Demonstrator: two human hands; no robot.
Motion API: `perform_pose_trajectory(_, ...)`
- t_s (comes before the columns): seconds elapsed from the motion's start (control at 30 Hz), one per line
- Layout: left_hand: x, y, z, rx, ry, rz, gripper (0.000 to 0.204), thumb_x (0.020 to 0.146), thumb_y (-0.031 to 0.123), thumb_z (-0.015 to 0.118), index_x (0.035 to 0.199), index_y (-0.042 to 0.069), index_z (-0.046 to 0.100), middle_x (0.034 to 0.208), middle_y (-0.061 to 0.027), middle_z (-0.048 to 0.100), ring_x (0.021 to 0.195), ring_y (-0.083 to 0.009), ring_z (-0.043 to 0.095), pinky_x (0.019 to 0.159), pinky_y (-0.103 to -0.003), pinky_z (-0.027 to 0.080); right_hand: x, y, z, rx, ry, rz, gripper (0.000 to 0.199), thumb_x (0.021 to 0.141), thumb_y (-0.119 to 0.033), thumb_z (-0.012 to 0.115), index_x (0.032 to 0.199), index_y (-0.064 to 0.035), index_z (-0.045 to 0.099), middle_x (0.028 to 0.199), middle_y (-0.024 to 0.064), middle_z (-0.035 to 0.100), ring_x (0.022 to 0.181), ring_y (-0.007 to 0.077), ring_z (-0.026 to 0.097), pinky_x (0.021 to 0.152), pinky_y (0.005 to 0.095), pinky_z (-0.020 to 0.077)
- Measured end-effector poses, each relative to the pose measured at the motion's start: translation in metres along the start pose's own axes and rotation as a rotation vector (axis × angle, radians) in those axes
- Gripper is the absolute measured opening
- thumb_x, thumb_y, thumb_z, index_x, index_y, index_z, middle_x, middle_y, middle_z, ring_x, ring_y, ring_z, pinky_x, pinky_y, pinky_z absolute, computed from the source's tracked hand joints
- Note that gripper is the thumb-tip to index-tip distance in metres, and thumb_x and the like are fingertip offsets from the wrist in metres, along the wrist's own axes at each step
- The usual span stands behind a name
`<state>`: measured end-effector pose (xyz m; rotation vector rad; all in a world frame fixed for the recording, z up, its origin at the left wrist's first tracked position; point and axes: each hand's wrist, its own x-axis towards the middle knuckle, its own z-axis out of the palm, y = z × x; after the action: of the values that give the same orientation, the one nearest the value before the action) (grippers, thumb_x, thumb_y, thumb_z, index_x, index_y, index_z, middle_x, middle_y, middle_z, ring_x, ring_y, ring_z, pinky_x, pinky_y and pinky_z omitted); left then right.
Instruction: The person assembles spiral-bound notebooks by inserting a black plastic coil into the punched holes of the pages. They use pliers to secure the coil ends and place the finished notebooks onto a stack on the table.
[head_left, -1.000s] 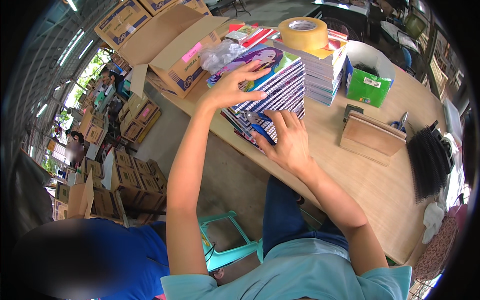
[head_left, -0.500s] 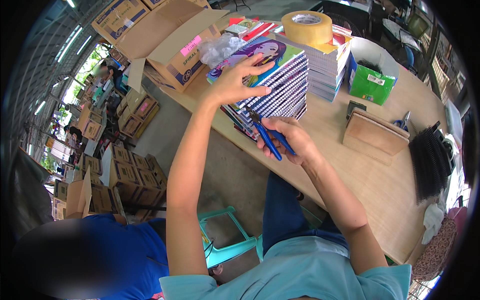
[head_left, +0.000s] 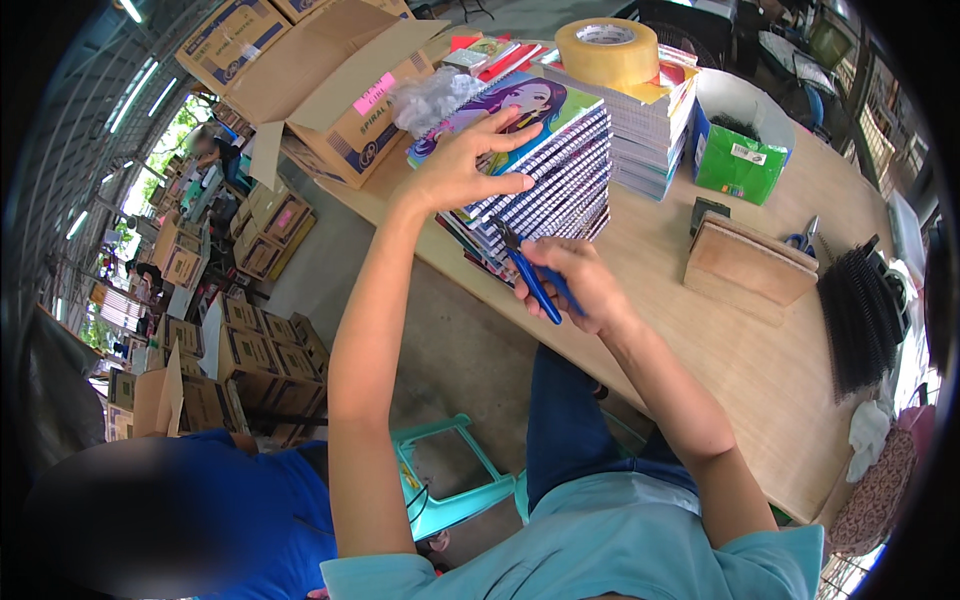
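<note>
A tall stack of spiral notebooks (head_left: 565, 165) stands at the table's near left edge, its wire bindings facing me. The top one has a purple, green and blue cover with a drawn figure. My left hand (head_left: 465, 165) rests on that cover with fingers spread, the thumb over the bound edge. In my right hand (head_left: 580, 280) is a pair of blue-handled cutting pliers (head_left: 535, 277), gripped by the handles. The pliers' jaws point at the left ends of the wire bindings, low on the stack; whether they touch a wire I cannot tell.
Behind the notebooks is a paper stack topped by a tape roll (head_left: 606, 46). Right of it stand a green box (head_left: 742, 165), a wooden block (head_left: 750, 265), scissors (head_left: 803, 240) and black binding wires (head_left: 858, 320). An open carton (head_left: 350, 140) is at the left; a person in blue (head_left: 260, 500) sits nearby.
The pliers' handles have come closer together as my right hand squeezes. My left hand stays on the top notebook; the whole view has shifted slightly.
</note>
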<state>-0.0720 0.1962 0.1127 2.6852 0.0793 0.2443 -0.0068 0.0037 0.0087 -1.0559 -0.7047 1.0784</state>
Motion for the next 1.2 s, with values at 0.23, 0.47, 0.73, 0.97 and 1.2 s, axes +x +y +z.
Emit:
perform_pose_trajectory(0.23,0.0,-0.001,-0.001,0.008,0.001,-0.002,0.068,0.079,0.029,0.076,0.141,0.021,0.051,0.156,-0.016,0.03,0.146,-0.0281,0.024,0.118,-0.042,0.02,-0.009,0.012,0.01,-0.895,0.407,-0.731,0.036,0.081,-0.029,0.072,0.099,0.0005,0.061,0.085,0.02,0.063,0.076,0.0337,0.065,0.064,0.0441,0.0497)
perform_pose_trajectory(0.47,0.001,0.0,-0.001,0.019,-0.004,-0.006,0.068,0.079,0.028,0.075,0.142,0.021,0.05,0.156,-0.0162,0.03,0.146,-0.0283,0.024,0.118,-0.041,0.02,-0.007,0.011,0.015,-1.035,0.422,-0.739,0.035,0.081,-0.027,0.072,0.099,0.0009,0.061,0.078,0.0175,0.062,0.068,0.0346,0.064,0.062,0.0449,0.0499)
perform_pose_trajectory(0.73,0.0,0.002,0.0,0.007,0.004,-0.013,0.067,0.079,0.027,0.074,0.141,0.02,0.051,0.156,-0.0156,0.03,0.146,-0.0278,0.025,0.117,-0.04,0.021,-0.015,0.003,0.007,-0.637,0.269,-0.296,0.03,0.084,-0.028,0.069,0.091,0.0012,0.065,0.08,0.0201,0.067,0.077,0.0316,0.068,0.066,0.0405,0.0525)
perform_pose_trajectory(0.97,0.0,0.001,-0.001,-0.007,-0.002,-0.012,0.067,0.079,0.026,0.075,0.141,0.019,0.051,0.155,-0.0159,0.031,0.146,-0.0277,0.025,0.117,-0.039,0.021,-0.021,-0.011,0.02,-1.211,0.45,-0.586,0.037,0.077,-0.03,0.073,0.095,-0.0012,0.058,0.086,0.0159,0.062,0.08,0.0337,0.064,0.069,0.046,0.0508)
perform_pose_trajectory(1.2,0.0,-0.002,0.001,0.007,0.038,0.011,0.067,0.077,0.03,0.076,0.139,0.023,0.053,0.154,-0.0157,0.034,0.145,-0.0294,0.028,0.116,-0.04,0.023,-0.019,-0.011,0.024,-1.247,0.466,-0.643,0.037,0.076,-0.03,0.073,0.093,-0.0001,0.059,0.087,0.0181,0.063,0.082,0.0361,0.064,0.07,0.0478,0.0502)
